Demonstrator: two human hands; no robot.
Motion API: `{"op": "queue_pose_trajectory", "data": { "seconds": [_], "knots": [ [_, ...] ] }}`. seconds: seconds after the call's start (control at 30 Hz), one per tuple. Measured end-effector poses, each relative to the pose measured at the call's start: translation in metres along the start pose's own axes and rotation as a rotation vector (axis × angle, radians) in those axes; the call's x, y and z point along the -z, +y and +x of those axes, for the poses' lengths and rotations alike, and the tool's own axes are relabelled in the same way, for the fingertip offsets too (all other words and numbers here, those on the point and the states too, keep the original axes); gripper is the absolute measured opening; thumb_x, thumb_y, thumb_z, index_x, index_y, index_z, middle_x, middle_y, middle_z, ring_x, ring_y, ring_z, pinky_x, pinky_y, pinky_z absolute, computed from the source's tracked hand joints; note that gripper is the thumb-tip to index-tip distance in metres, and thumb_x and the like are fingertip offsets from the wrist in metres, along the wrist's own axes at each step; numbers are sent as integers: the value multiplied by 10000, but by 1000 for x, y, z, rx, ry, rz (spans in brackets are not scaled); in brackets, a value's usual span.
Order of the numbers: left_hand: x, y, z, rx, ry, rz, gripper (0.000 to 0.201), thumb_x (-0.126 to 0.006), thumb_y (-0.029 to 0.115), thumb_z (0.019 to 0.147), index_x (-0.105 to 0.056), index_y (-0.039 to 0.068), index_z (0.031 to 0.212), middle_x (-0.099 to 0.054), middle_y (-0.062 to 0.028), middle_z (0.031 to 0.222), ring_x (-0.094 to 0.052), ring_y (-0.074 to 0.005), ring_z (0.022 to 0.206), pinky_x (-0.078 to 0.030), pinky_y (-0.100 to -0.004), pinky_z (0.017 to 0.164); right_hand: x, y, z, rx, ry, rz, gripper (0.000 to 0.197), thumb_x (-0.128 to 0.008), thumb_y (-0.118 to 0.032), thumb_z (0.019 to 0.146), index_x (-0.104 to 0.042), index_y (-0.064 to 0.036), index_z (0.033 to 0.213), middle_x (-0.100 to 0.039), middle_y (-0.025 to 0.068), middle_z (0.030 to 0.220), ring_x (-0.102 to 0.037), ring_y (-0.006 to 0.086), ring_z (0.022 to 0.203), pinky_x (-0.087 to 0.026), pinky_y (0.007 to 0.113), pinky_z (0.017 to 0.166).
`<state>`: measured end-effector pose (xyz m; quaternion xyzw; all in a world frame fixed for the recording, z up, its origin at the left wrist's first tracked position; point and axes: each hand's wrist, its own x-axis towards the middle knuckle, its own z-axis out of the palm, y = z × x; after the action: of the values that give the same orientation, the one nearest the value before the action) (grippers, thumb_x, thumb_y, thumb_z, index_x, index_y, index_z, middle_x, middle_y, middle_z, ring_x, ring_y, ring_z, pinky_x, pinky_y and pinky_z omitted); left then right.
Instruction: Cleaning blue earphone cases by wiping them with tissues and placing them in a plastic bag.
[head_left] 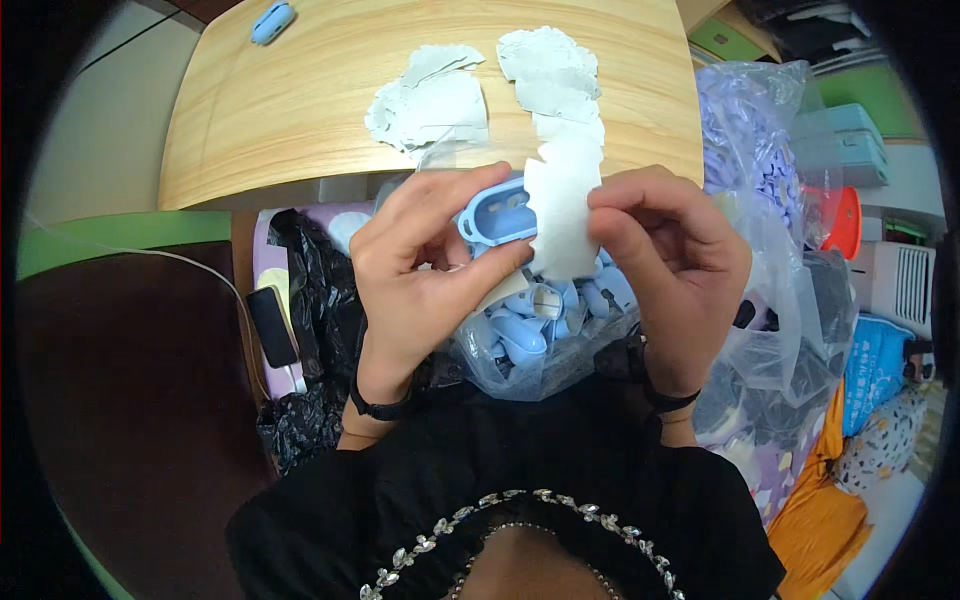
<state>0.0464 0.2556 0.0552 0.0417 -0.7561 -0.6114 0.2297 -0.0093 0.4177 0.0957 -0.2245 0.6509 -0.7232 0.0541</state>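
My left hand (405,265) is closed round a light blue hollow plastic shell (480,237), its open side facing up. Between the thumb and fingers of my right hand (690,255) is the edge of a white torn paper strip (565,220). The strip covers the right end of the shell; whether it is stuck to it I cannot tell. Below both hands, a clear plastic bag (500,385) holds several light blue plastic parts (520,338). Part of the bag's contents is hidden by my hands and the paper.
On the wooden table (330,100) lie two torn white paper piles (435,108) (550,75) and another blue shell (272,22). A phone (272,325) with a cable and black plastic bags (315,300) are at left. At right stands a clear bag of purple parts (745,140).
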Motion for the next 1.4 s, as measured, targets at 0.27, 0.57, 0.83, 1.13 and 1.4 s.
{"op": "queue_pose_trajectory", "data": {
  "seconds": [0.27, 0.57, 0.83, 1.13, 1.4],
  "knots": [
    [3, 1, -5, -1, 18, 70, 485, -783, -26, 590, -684, 63, 1057, -640, -65, 943, -464, -2, 539, -352, -139, 450, 16, 1, -1, 312, -159, -484, 291, -666, 89, 723, -655, -14, 995, -627, 115, 947, -619, 184, 793, -493, 263, 696],
    [6, 0, -5, -45, 17, 81, 475, -781, -28, 586, -686, 52, 1044, -635, -66, 948, -472, -9, 551, -359, -143, 456, 8, 2, 1, 647, -92, -1028, 288, -701, 24, 619, -694, -102, 878, -620, 41, 911, -503, 201, 816, -400, 284, 738],
    [11, -1, -4, -124, 2, 109, 467, -794, -28, 579, -688, 32, 1031, -629, -63, 946, -474, -12, 579, -356, -146, 458, 2, 5, -8, 680, -168, -1047, 324, -666, -1, 605, -686, -130, 901, -649, -17, 942, -457, 184, 783, -371, 293, 716],
    [5, -7, -4, -211, 48, 59, 476, -775, -71, 572, -688, 27, 1029, -626, -76, 969, -485, -14, 603, -353, -148, 457, -3, 9, -8, 633, -214, -1057, 338, -639, -119, 615, -637, -58, 947, -605, 0, 965, -468, 179, 750, -337, 334, 686],
    [2, -15, -1, -282, 89, 129, 481, -768, -76, 569, -686, 24, 1033, -627, -80, 976, -497, -15, 611, -356, -140, 452, -20, 9, -20, 474, -132, -1136, 364, -632, -23, 630, -647, -102, 985, -571, 64, 1099, -446, 243, 827, -348, 357, 707]
  ]
}}
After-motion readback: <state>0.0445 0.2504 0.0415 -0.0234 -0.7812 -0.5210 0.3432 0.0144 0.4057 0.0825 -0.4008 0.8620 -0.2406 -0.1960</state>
